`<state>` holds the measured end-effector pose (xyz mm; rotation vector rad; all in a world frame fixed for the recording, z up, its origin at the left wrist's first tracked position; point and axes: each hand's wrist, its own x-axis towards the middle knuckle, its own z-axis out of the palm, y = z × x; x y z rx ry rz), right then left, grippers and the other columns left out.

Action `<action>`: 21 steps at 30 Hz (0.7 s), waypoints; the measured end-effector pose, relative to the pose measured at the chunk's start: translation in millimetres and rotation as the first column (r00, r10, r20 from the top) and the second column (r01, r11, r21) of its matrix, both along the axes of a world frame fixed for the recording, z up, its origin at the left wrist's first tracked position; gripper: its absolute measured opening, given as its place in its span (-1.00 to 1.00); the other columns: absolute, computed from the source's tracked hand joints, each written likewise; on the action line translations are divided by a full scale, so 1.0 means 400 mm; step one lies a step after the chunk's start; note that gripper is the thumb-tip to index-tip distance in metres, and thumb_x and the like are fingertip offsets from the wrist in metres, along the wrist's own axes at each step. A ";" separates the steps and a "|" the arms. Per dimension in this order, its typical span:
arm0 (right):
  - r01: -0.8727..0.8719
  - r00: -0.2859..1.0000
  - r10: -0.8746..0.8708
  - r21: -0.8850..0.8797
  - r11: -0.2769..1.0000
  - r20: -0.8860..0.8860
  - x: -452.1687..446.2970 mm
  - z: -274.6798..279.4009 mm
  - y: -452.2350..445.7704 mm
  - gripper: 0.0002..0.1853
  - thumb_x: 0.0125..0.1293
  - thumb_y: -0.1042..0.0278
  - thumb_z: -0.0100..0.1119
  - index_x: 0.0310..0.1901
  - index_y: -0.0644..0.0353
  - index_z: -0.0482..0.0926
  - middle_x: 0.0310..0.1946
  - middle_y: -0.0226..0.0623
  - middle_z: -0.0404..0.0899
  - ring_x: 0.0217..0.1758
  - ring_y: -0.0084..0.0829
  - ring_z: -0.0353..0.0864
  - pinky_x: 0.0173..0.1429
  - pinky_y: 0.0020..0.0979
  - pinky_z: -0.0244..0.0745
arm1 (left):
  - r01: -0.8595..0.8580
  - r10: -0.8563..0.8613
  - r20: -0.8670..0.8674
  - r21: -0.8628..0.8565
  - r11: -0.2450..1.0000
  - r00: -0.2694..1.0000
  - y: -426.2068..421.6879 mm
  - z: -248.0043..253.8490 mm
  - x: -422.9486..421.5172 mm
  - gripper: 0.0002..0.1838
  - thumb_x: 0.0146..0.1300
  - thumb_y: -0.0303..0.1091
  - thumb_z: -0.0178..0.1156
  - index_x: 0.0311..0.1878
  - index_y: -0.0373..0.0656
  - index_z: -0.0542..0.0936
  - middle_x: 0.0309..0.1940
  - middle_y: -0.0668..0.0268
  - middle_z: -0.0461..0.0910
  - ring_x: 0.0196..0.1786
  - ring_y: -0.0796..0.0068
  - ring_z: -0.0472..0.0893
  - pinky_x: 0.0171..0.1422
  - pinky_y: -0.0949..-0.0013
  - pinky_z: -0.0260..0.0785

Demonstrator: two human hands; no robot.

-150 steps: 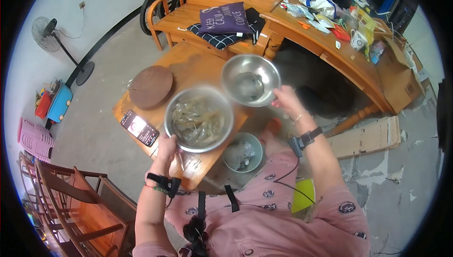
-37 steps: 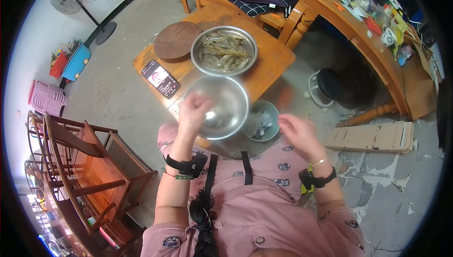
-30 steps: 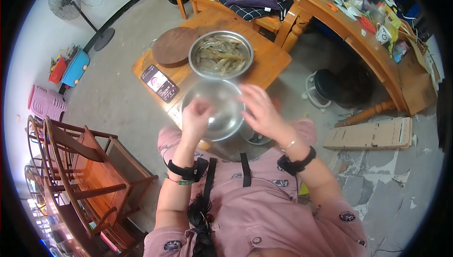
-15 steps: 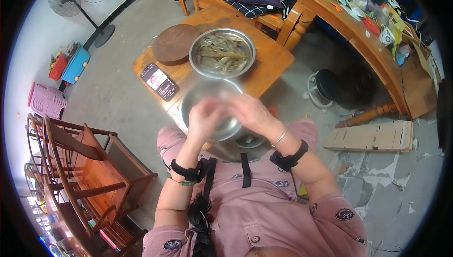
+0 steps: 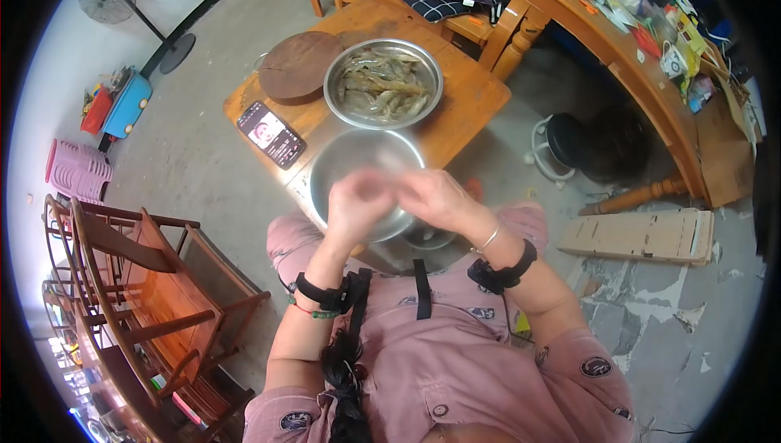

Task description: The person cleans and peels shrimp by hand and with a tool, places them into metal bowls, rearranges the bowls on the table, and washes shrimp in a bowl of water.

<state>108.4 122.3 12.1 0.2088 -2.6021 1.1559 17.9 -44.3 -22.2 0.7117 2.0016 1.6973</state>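
Observation:
My left hand and my right hand meet fingertip to fingertip over the near side of a steel bowl. Both have their fingers curled in and pinched together. Motion blurs the tips, and whatever is between them is too small and smeared to name. Just beyond, a second steel bowl holds a pile of raw grey-green shrimp. My hands hide part of the near bowl's inside.
On the wooden table are a round wooden board and a lit phone. Another container sits low beside the near bowl. A black stool stands right, a wooden chair left, a cardboard box on the floor.
My hands stay over the near bowl, with the right fingers drawn in closer to the left ones. The view has shifted slightly; bowls, board and phone keep their places.

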 end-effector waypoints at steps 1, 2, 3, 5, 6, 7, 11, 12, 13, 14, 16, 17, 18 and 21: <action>-0.006 0.999 0.008 -0.026 1.000 0.048 0.007 0.009 0.002 -0.78 0.21 0.33 0.17 -0.19 0.29 0.53 -0.39 -0.03 0.57 -0.26 0.05 0.58 -0.19 -0.08 0.47 | 0.004 -0.005 -0.072 -0.014 1.000 0.997 0.003 0.001 0.007 -0.77 0.15 -0.54 0.34 -0.13 -0.35 0.57 -0.38 0.45 0.60 -0.42 0.78 0.49 -0.36 0.66 0.34; -0.011 0.995 0.016 -0.052 0.999 0.095 0.012 0.013 0.005 -0.78 0.20 0.32 0.17 -0.21 0.30 0.53 -0.42 -0.02 0.57 -0.28 0.07 0.59 -0.21 -0.08 0.47 | 0.009 -0.010 -0.069 -0.016 1.000 0.998 0.006 0.002 0.014 -0.77 0.15 -0.54 0.34 -0.13 -0.35 0.57 -0.38 0.45 0.60 -0.42 0.78 0.49 -0.36 0.66 0.34; -0.006 0.995 0.011 -0.054 0.999 0.097 0.015 0.008 0.007 -0.78 0.20 0.32 0.17 -0.21 0.30 0.53 -0.42 -0.02 0.57 -0.28 0.07 0.59 -0.21 -0.08 0.47 | 0.007 -0.008 -0.076 -0.014 1.000 0.997 0.010 0.007 0.021 -0.78 0.12 -0.54 0.34 -0.16 -0.34 0.58 -0.40 0.45 0.59 -0.44 0.77 0.48 -0.37 0.66 0.33; 0.001 0.994 0.015 -0.145 0.989 0.110 0.019 -0.007 0.013 -0.79 0.21 0.31 0.16 -0.24 0.30 0.56 -0.49 -0.01 0.54 -0.41 -0.03 0.59 -0.28 -0.14 0.45 | 0.011 -0.012 -0.084 -0.015 1.000 0.996 0.017 0.022 0.032 -0.79 0.09 -0.55 0.35 -0.20 -0.33 0.59 -0.42 0.45 0.58 -0.46 0.77 0.47 -0.38 0.66 0.33; 0.007 0.994 0.010 -0.147 0.989 0.111 0.023 -0.012 0.016 -0.79 0.21 0.31 0.16 -0.24 0.30 0.56 -0.49 -0.01 0.54 -0.41 -0.03 0.59 -0.28 -0.14 0.45 | -0.002 -0.007 -0.194 -0.046 0.999 0.981 0.020 0.032 0.037 -0.80 0.07 -0.55 0.35 -0.22 -0.32 0.59 -0.43 0.44 0.58 -0.47 0.77 0.47 -0.40 0.64 0.33; 0.012 0.987 0.025 -0.229 0.973 0.159 0.026 -0.017 0.020 -0.79 0.22 0.31 0.16 -0.25 0.30 0.56 -0.51 -0.02 0.53 -0.46 -0.11 0.56 -0.31 -0.18 0.44 | -0.019 -0.005 -0.302 -0.075 0.997 0.953 0.023 0.037 0.041 -0.80 0.04 -0.55 0.35 -0.24 -0.31 0.59 -0.44 0.43 0.57 -0.48 0.76 0.46 -0.41 0.63 0.33; 0.015 0.975 0.060 -0.334 0.943 0.214 0.036 -0.023 0.041 -0.79 0.24 0.29 0.14 -0.27 0.29 0.57 -0.55 -0.07 0.51 -0.52 -0.32 0.48 -0.35 -0.28 0.40 | 0.000 -0.007 -0.324 -0.021 1.000 0.946 0.040 0.023 0.038 -0.79 0.00 -0.56 0.37 -0.27 -0.31 0.60 -0.46 0.41 0.58 -0.50 0.75 0.46 -0.43 0.60 0.33; 0.020 0.975 0.056 -0.336 0.942 0.214 0.038 -0.022 0.049 -0.79 0.24 0.29 0.14 -0.27 0.29 0.57 -0.55 -0.07 0.51 -0.52 -0.32 0.48 -0.35 -0.28 0.40 | 0.025 -0.034 -0.364 -0.029 0.999 0.931 0.044 0.030 0.036 -0.78 -0.01 -0.56 0.38 -0.26 -0.31 0.60 -0.45 0.41 0.58 -0.50 0.74 0.46 -0.42 0.59 0.34; 0.011 0.972 0.070 -0.339 0.941 0.226 0.040 -0.021 0.057 -0.79 0.24 0.29 0.14 -0.28 0.30 0.57 -0.54 -0.05 0.51 -0.51 -0.29 0.49 -0.34 -0.27 0.40 | 0.051 -0.062 -0.403 -0.038 0.998 0.913 0.048 0.038 0.033 -0.77 -0.02 -0.55 0.38 -0.26 -0.31 0.60 -0.45 0.40 0.59 -0.50 0.74 0.46 -0.42 0.58 0.35; 0.003 0.968 0.084 -0.344 0.939 0.238 0.042 -0.019 0.064 -0.78 0.25 0.29 0.13 -0.28 0.30 0.57 -0.54 -0.04 0.51 -0.50 -0.27 0.50 -0.34 -0.26 0.40 | 0.058 -0.070 -0.401 -0.042 0.997 0.913 0.052 0.045 0.031 -0.77 -0.02 -0.55 0.38 -0.26 -0.31 0.60 -0.45 0.40 0.59 -0.50 0.74 0.46 -0.42 0.58 0.35; 0.008 0.970 0.072 -0.326 0.945 0.232 0.044 -0.011 0.072 -0.77 0.24 0.28 0.13 -0.29 0.31 0.57 -0.54 -0.03 0.51 -0.49 -0.25 0.50 -0.34 -0.25 0.40 | 0.114 -0.120 -0.391 -0.039 0.993 0.912 0.063 0.062 0.030 -0.77 -0.01 -0.55 0.38 -0.25 -0.32 0.60 -0.44 0.38 0.60 -0.49 0.73 0.48 -0.40 0.58 0.36; 0.005 0.972 0.067 -0.305 0.952 0.224 0.043 -0.009 0.076 -0.76 0.24 0.27 0.13 -0.30 0.32 0.57 -0.53 -0.01 0.51 -0.49 -0.24 0.50 -0.34 -0.25 0.40 | 0.105 -0.125 -0.382 -0.074 0.992 0.916 0.065 0.073 0.031 -0.78 0.00 -0.56 0.37 -0.25 -0.32 0.60 -0.42 0.38 0.61 -0.48 0.72 0.49 -0.39 0.59 0.37; 0.009 0.972 0.063 -0.305 0.952 0.226 0.038 -0.009 0.077 -0.76 0.24 0.27 0.13 -0.30 0.32 0.57 -0.53 -0.01 0.51 -0.49 -0.24 0.50 -0.34 -0.25 0.40 | 0.109 -0.129 -0.379 -0.074 0.991 0.916 0.068 0.072 0.025 -0.78 0.00 -0.56 0.37 -0.25 -0.32 0.60 -0.42 0.38 0.61 -0.48 0.72 0.49 -0.39 0.59 0.37; 0.002 0.977 0.068 -0.330 0.944 0.201 0.011 -0.014 0.068 -0.74 0.23 0.25 0.12 -0.32 0.35 0.55 -0.53 0.01 0.51 -0.49 -0.20 0.50 -0.34 -0.23 0.40 | 0.109 -0.117 -0.436 -0.043 0.993 0.893 0.061 0.075 0.001 -0.80 0.01 -0.59 0.35 -0.25 -0.33 0.59 -0.42 0.39 0.60 -0.47 0.72 0.49 -0.39 0.61 0.37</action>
